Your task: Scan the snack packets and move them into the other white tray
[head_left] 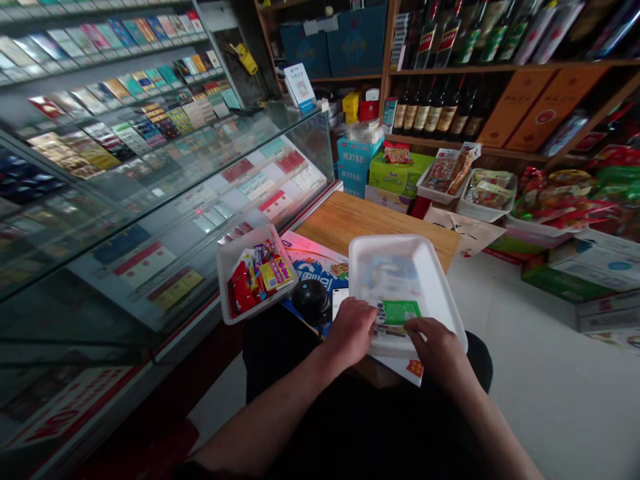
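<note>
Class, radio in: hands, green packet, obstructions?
Left hand at left end of green packet; right hand at its lower right corner. Packet over white tray. Nothing seen blocking; phone beside left hand.

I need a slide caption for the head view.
Left hand and right hand hold a green packet at a white tray.

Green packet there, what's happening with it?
Someone's left hand and right hand are both on the green packet, one at each end, in or just above a big white tub. A smaller tub of colourful packets sits off to the left, with a black rounded thing between the tubs.
</note>
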`<move>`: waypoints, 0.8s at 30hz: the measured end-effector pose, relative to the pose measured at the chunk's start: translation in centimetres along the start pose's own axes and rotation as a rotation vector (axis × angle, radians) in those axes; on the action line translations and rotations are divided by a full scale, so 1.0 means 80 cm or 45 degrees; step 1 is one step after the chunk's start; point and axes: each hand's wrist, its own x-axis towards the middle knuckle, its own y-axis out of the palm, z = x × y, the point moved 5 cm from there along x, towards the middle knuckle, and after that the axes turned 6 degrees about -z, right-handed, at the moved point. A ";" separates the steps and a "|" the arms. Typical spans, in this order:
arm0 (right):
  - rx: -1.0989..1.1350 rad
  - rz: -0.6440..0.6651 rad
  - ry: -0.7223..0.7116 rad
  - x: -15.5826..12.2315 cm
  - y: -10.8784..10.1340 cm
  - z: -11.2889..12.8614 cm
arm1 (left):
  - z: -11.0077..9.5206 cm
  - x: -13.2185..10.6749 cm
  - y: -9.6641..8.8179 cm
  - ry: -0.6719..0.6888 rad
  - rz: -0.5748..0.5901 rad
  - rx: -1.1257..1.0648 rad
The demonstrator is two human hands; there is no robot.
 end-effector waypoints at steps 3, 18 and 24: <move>0.023 0.019 -0.024 -0.006 -0.003 -0.006 | -0.009 -0.005 0.008 0.013 -0.028 0.052; -0.027 -0.043 -0.063 0.000 0.000 0.055 | 0.007 -0.061 -0.070 0.011 -0.233 -0.072; 0.197 0.074 -0.043 0.004 0.045 0.156 | 0.074 -0.114 -0.129 -0.245 -0.421 -0.056</move>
